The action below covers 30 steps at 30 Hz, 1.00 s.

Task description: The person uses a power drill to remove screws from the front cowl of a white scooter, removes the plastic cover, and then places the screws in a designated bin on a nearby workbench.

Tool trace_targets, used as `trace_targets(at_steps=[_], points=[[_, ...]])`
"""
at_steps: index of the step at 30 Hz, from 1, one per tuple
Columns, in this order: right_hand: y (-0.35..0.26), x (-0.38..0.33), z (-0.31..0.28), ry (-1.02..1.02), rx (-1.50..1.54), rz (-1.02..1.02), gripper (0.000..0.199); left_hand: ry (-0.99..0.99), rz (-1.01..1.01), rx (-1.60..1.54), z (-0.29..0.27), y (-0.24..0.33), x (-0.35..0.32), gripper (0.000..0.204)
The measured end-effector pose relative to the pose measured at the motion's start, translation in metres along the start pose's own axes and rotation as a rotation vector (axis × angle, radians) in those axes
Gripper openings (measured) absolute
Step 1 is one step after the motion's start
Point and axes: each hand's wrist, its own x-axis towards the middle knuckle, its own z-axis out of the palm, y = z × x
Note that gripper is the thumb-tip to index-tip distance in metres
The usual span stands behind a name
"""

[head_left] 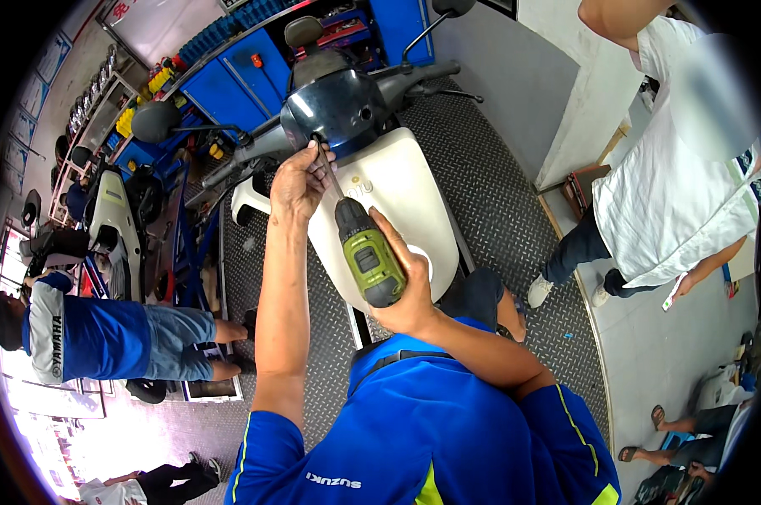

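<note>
A green and black cordless drill (366, 257) is gripped by my right hand (410, 290), its fingers wrapped round the handle. From its chuck a long thin bit (330, 175) runs up to the dark handlebar cover (334, 109) of a scooter, its tip at a small hole near the cover's lower edge. My left hand (300, 181) is closed around the bit close to that tip, thumb and fingers pinching it. Below the hands lies the scooter's cream front panel (414, 185). Whether a screw sits at the bit's tip is too small to tell.
The scooter's left mirror (156, 122) and right handlebar grip (435, 74) stick out either side. Blue tool cabinets (237, 76) stand behind. One person in blue (103, 337) works at another scooter (115, 227); a person in white (675, 168) stands right. Black chequered plate (498, 151) covers the platform.
</note>
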Motion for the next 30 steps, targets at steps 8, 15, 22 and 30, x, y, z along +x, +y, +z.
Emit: trace_targets(at_steps=[8,15,22,30], points=[[-0.008,-0.003,0.02,0.066,0.08,0.136,0.086,-0.061,-0.071,-0.058,-0.009,0.002,0.005,0.02],[-0.015,-0.001,0.023,0.052,0.01,0.153,0.091,-0.094,-0.093,-0.157,-0.015,-0.004,0.01,0.023],[-0.021,0.0,0.022,0.058,-0.021,0.209,0.086,-0.086,-0.121,-0.173,-0.01,-0.005,0.006,0.024],[-0.012,-0.005,0.027,0.024,-0.197,0.063,0.099,-0.097,-0.129,-0.222,-0.019,-0.009,0.007,0.026]])
